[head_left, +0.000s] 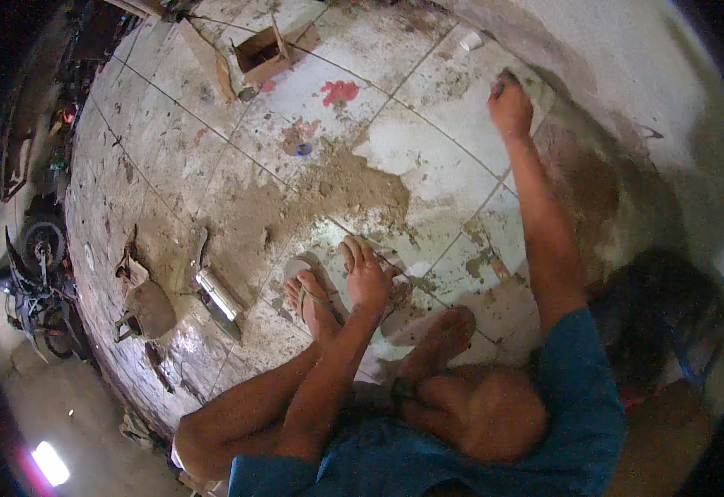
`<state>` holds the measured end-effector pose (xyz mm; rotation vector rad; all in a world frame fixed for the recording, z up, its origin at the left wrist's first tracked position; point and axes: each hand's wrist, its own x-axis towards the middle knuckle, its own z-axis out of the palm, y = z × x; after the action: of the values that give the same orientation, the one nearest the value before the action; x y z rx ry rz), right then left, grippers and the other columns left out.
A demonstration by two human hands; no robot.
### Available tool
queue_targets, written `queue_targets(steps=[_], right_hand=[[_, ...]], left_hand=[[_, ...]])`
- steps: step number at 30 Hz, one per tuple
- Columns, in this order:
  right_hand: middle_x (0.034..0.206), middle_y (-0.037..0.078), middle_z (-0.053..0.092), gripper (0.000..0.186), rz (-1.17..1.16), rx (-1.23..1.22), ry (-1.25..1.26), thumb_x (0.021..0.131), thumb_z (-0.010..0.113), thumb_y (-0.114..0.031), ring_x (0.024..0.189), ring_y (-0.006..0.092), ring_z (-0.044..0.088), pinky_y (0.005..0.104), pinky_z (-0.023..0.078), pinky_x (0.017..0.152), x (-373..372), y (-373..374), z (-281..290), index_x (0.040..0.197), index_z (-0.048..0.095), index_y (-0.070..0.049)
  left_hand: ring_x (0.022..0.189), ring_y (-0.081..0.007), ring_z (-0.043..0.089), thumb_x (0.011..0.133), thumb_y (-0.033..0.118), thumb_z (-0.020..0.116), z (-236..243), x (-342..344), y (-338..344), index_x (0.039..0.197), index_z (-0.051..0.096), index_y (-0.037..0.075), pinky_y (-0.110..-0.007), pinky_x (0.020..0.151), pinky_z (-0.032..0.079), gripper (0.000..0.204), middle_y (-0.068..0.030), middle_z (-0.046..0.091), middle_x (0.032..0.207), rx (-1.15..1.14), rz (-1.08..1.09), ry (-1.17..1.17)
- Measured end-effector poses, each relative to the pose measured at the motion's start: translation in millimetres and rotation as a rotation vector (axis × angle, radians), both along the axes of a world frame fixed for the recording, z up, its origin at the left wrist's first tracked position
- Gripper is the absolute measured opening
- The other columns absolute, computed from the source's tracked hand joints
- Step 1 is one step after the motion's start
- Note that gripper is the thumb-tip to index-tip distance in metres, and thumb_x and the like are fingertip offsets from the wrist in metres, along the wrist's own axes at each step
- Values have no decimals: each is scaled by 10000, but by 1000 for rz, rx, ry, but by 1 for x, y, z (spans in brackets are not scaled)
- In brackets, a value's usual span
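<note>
My right hand (511,109) is curled over the far-right floor (432,149), can't tell around what. I'd keep it low; left hand (366,277), can't tell.

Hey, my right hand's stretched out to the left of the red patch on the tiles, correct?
Not quite: your right hand is stretched out to the right of the red patch on the tiles, as the head view shows.
</note>
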<state>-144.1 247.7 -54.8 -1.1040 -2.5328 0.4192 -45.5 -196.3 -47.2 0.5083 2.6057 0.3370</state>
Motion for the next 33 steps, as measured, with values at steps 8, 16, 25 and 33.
queue_targets(steps=[8, 16, 25, 33], right_hand=[[928, 194, 732, 334, 548, -493, 265, 876, 719, -174, 841, 373, 711, 435, 553, 736, -49, -172, 10, 1208, 723, -139], [935, 208, 725, 315, 53, 106, 45, 933, 596, -289, 878, 418, 697, 505, 556, 755, -50, 89, -7, 1171, 719, -124], [843, 170, 731, 222, 423, -311, 239, 899, 647, -157, 757, 352, 712, 447, 558, 688, -78, -148, -16, 1096, 743, -125], [1167, 127, 720, 263, 218, -595, 593, 949, 679, -67, 1074, 246, 689, 345, 578, 791, 55, -195, 48, 1210, 706, -90]], left_hand=[[1535, -465, 136, 764, 315, 856, 2, -7, 0, 1534, 251, -53, -489, 1217, 302, 1046, -299, 146, 1642, -4, 11, -32], [1523, -490, 149, 761, 286, 842, 18, -5, 9, 1536, 254, -65, -534, 1193, 318, 1035, -317, 163, 1627, -40, 21, -62], [1517, -487, 168, 767, 242, 830, 19, -6, 0, 1514, 255, -120, -539, 1184, 329, 1010, -321, 192, 1605, -39, 39, -9], [1503, -485, 206, 793, 258, 815, 9, -7, 1, 1522, 259, -105, -524, 1172, 348, 986, -304, 254, 1586, -35, 2, 31]])
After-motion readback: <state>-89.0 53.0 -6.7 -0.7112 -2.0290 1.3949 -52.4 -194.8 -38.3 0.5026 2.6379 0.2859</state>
